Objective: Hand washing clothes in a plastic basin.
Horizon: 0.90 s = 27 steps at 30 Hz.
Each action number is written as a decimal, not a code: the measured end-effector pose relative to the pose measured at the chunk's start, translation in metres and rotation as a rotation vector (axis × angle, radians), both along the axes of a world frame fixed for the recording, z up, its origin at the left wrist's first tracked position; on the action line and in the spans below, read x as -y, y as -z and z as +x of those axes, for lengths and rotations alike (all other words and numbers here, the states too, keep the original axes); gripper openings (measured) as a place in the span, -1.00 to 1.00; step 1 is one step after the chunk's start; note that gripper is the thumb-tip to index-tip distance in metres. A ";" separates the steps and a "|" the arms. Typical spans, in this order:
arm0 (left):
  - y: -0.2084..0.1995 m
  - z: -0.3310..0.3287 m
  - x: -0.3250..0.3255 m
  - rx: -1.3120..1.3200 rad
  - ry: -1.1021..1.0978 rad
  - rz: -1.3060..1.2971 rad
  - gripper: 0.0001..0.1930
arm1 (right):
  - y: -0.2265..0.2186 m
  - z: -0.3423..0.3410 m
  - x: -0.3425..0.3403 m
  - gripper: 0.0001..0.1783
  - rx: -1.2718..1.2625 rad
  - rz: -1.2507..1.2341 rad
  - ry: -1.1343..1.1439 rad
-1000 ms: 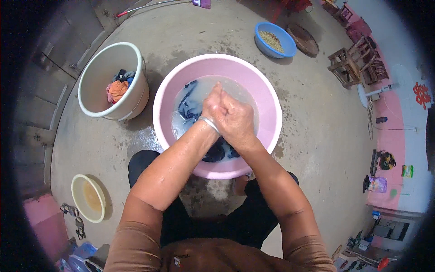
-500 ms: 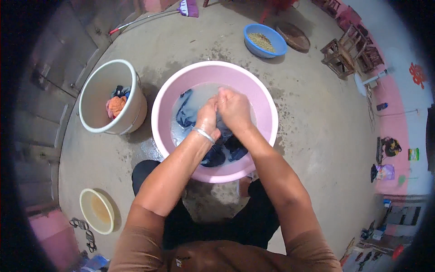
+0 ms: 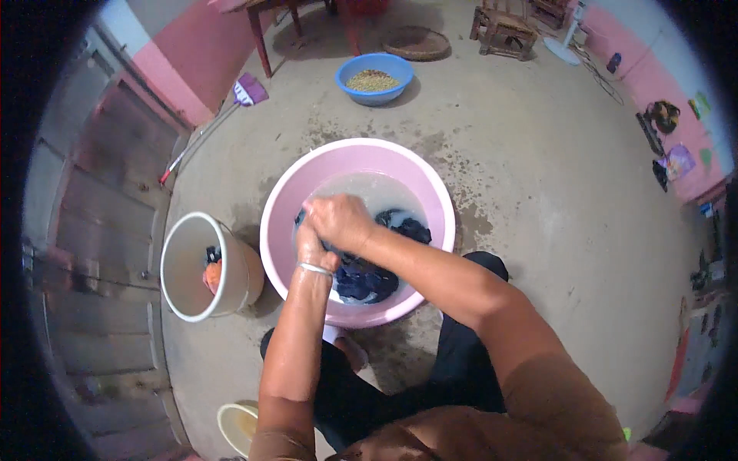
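Note:
A large pink basin (image 3: 280, 184) stands on the floor in front of me, holding cloudy water. Dark wet clothing (image 3: 365, 283) lies in it, partly above the surface. Over the basin's left half my right hand (image 3: 344, 220) is closed in a fist, pressed against my left hand (image 3: 312, 244). A silvery bracelet (image 3: 314, 269) circles my left wrist. Both hands are closed on a part of the dark clothing, which shows at their edges; most of what lies between them is hidden.
To the left is a white bucket (image 3: 250, 275) with orange and dark clothes (image 3: 212, 275) inside. A pale yellow basin (image 3: 228, 426) sits at lower left. Beyond stand a blue basin (image 3: 374, 98) of grains, a woven tray (image 3: 419, 44), a broom (image 3: 247, 91) and a wooden chair (image 3: 503, 31).
The view has turned and tilted up, showing more of the far floor. My joined hands have moved toward the basin's left side, and the dark clothing lies differently in the water.

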<state>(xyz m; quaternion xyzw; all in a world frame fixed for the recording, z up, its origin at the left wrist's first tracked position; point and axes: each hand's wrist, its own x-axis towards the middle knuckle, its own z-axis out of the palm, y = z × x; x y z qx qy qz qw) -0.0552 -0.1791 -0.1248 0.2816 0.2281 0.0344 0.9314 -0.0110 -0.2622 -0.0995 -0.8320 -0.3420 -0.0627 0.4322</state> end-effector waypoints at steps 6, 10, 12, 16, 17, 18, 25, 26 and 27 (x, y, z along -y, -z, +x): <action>0.001 0.006 0.017 -0.171 -0.024 0.124 -0.66 | 0.007 0.004 0.018 -0.72 0.015 0.026 0.030; -0.040 -0.016 -0.013 -0.125 0.017 0.098 -0.46 | -0.006 0.003 -0.010 -0.59 -0.299 0.123 0.046; -0.051 -0.009 -0.016 -0.174 -0.128 0.151 -0.37 | 0.025 0.012 -0.012 -0.44 -0.606 0.347 -0.115; -0.025 -0.003 -0.056 -0.151 -0.356 0.186 -0.41 | 0.029 -0.009 -0.011 -0.50 -0.804 0.311 -0.312; -0.023 -0.007 -0.051 -0.129 -0.314 0.174 -0.43 | 0.018 -0.014 -0.004 -0.55 -0.687 0.332 -0.172; -0.016 -0.008 -0.051 -0.119 -0.319 0.166 -0.43 | 0.003 -0.021 0.000 -0.60 -0.567 0.352 -0.044; -0.043 0.007 0.005 -0.162 -0.137 0.071 -0.67 | 0.004 0.009 -0.004 -0.76 -0.173 -0.043 -0.006; -0.055 0.005 0.008 -0.151 -0.131 0.142 -0.66 | 0.002 0.012 -0.005 -0.73 -0.100 0.022 0.016; -0.044 0.003 -0.005 -0.157 -0.139 0.137 -0.66 | 0.002 0.000 -0.011 -0.73 -0.106 0.016 0.007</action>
